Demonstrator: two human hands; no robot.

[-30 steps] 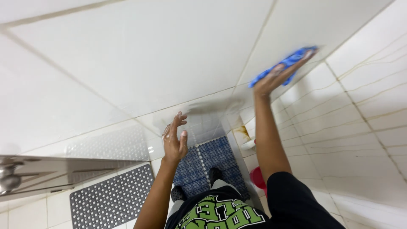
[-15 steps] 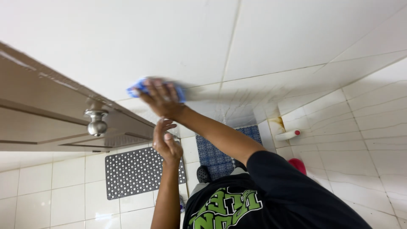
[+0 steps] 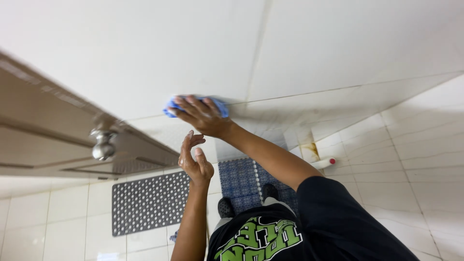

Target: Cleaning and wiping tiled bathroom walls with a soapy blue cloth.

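Pressing blue cloth (image 3: pixel 193 105) on tiled wall (image 3: pixel 203 43), right hand (image 3: pixel 203 117), door knob (image 3: pixel 103 145) near

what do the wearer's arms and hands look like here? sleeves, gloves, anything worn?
Both hands are bare: no gloves, rings or watch visible on the right hand or the left hand. Both forearms are uncovered down to the wrists. The right arm wears a short black sleeve reaching about the elbow. The left arm shows no sleeve in view. The black T-shirt has green graffiti-style lettering outlined in white.

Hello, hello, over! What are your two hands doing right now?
Right hand pressing blue cloth flat on white wall tile. Left hand open, empty, off the wall. Door knob close at left.
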